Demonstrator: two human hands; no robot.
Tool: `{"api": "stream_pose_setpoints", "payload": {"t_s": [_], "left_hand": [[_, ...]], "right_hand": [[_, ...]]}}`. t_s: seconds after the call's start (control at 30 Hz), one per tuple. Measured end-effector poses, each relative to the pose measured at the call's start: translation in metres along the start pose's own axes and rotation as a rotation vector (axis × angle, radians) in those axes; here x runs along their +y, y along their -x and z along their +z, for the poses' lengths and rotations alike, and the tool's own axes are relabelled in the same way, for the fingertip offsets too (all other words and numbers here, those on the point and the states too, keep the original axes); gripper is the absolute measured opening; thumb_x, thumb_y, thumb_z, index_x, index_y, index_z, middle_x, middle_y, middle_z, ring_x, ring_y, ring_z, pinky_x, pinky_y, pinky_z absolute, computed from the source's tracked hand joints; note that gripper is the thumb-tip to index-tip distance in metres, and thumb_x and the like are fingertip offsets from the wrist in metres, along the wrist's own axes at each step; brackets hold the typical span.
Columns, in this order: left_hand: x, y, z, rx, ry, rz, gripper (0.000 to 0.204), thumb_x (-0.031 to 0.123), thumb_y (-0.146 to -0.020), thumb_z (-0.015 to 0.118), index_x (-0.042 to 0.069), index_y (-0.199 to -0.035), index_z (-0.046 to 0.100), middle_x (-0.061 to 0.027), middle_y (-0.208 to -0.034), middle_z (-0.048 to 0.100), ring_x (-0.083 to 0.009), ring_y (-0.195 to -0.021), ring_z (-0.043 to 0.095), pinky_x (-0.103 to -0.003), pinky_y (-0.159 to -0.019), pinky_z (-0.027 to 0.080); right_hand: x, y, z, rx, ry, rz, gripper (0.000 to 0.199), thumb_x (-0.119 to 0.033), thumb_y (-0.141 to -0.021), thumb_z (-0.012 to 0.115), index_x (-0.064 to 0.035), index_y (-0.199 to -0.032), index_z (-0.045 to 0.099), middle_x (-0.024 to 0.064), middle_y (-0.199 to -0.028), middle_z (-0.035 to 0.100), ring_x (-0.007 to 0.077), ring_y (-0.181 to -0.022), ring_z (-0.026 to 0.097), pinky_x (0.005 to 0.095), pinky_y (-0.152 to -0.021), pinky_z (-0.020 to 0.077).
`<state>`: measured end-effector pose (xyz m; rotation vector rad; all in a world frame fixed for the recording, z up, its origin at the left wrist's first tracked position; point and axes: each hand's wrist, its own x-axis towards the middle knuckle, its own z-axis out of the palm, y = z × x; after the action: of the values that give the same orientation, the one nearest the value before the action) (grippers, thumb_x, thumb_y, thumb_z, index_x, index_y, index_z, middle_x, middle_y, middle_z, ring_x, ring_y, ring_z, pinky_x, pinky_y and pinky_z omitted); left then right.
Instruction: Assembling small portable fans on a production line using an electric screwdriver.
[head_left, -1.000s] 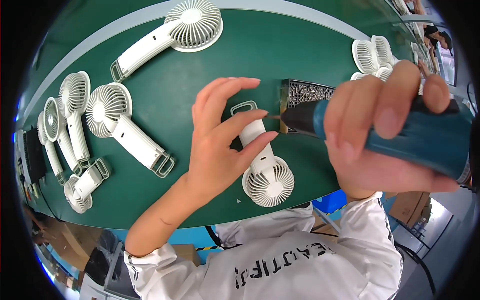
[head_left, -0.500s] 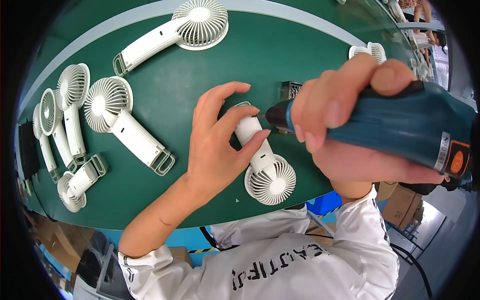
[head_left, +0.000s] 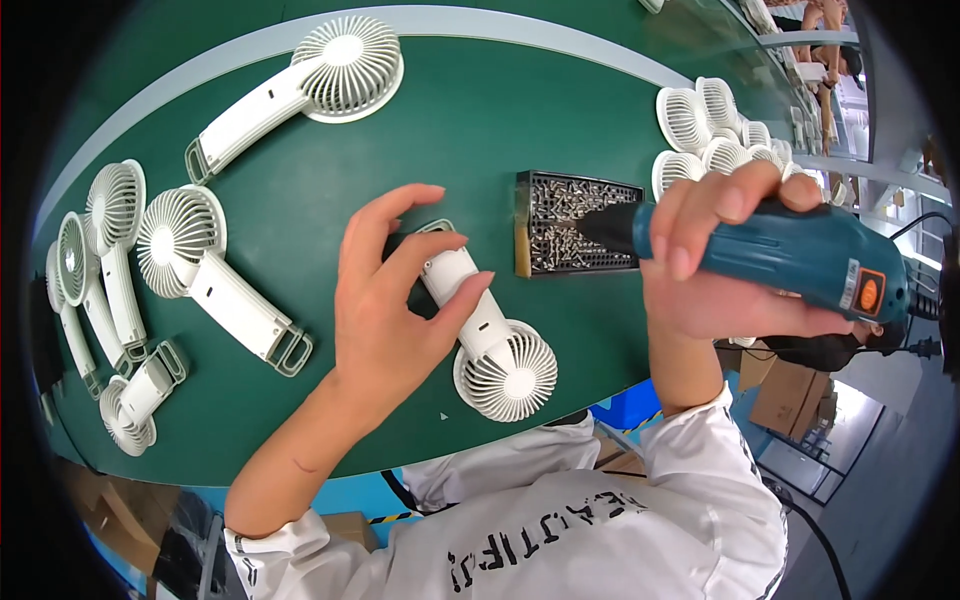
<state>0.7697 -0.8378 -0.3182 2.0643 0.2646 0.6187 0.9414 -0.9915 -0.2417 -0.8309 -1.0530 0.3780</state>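
Note:
A white handheld fan [head_left: 487,325] lies on the green table with its round grille toward me. My left hand [head_left: 385,295] is closed on its handle near the loop end, thumb on one side and fingers on the other. My right hand [head_left: 690,285] is wrapped around a teal electric screwdriver [head_left: 785,250], held roughly level. Its dark nose is over a black screw tray [head_left: 523,225] filled with small silver screws [head_left: 560,205]. Whether the bit carries a screw is too small to tell.
Several more white fans, one of them a fan [head_left: 245,305] with its handle slanting toward me, lie at the left. Another fan [head_left: 250,115] rests at the far side. At the far right, a cluster of fans [head_left: 685,120] sits behind the screwdriver. A blue bin [head_left: 625,408] shows below the table edge.
The screwdriver's nose has gone from the fan handle's loop end to the screw tray on the right. My left hand still grips the fan. The view has shifted, showing more of the tray.

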Motion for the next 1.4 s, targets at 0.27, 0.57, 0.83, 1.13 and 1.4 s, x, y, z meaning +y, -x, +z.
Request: {"api": "stream_pose_setpoints", "payload": {"t_s": [0.27,0.57,0.83,1.13,1.4], "left_hand": [[0.003,-0.001,0.003,0.061,0.018,0.038,0.031,0.005,-0.063,0.082,0.004,-0.092,0.068,-0.0108,-0.119,0.058,-0.0301,-0.108,0.054,-0.039,-0.085,0.045],[0.014,-0.001,0.004,0.018,0.025,0.327,0.033,0.007,-0.057,0.082,0.006,-0.088,0.071,-0.0095,-0.121,0.061,-0.0324,-0.113,0.052,-0.042,-0.091,0.041],[0.006,0.004,0.005,-0.024,0.227,0.241,0.025,0.007,-0.058,0.084,0.006,-0.076,0.066,-0.0088,-0.118,0.06,-0.0313,-0.11,0.054,-0.042,-0.091,0.041],[0.006,0.003,0.003,-0.058,0.164,0.335,0.025,0.008,-0.056,0.086,0.004,-0.069,0.064,-0.01,-0.11,0.063,-0.0304,-0.102,0.058,-0.041,-0.086,0.048],[0.003,0.003,0.006,-0.024,0.149,0.345,0.024,0.008,-0.055,0.083,0.003,-0.069,0.064,-0.0069,-0.109,0.064,-0.0277,-0.098,0.059,-0.039,-0.082,0.045]], "right_hand": [[0.005,0.006,0.001,0.095,-0.047,0.047,0.087,-0.083,-0.077,0.048,-0.0104,-0.125,0.05,0.01,-0.095,0.058,0.0156,-0.049,0.056,0.0295,-0.042,0.0411],[-0.031,-0.008,0.035,0.094,-0.161,0.011,0.061,-0.057,-0.089,0.054,-0.0021,-0.115,0.046,0.0085,-0.093,0.054,0.0141,-0.051,0.051,0.0268,-0.044,0.0447],[-0.025,-0.005,0.038,0.104,-0.209,0.071,0.062,-0.057,-0.091,0.053,-0.0022,-0.119,0.044,0.0081,-0.094,0.053,0.013,-0.052,0.051,0.0258,-0.045,0.0441],[-0.02,-0.009,0.04,0.007,-0.201,0.171,0.061,-0.055,-0.093,0.052,-0.0024,-0.124,0.043,0.0085,-0.095,0.053,0.0132,-0.046,0.052,0.0269,-0.042,0.0446],[-0.023,-0.008,0.038,0.069,-0.189,0.126,0.06,-0.054,-0.093,0.052,-0.0031,-0.124,0.043,0.0083,-0.095,0.054,0.0134,-0.047,0.051,0.0269,-0.043,0.045]]}}
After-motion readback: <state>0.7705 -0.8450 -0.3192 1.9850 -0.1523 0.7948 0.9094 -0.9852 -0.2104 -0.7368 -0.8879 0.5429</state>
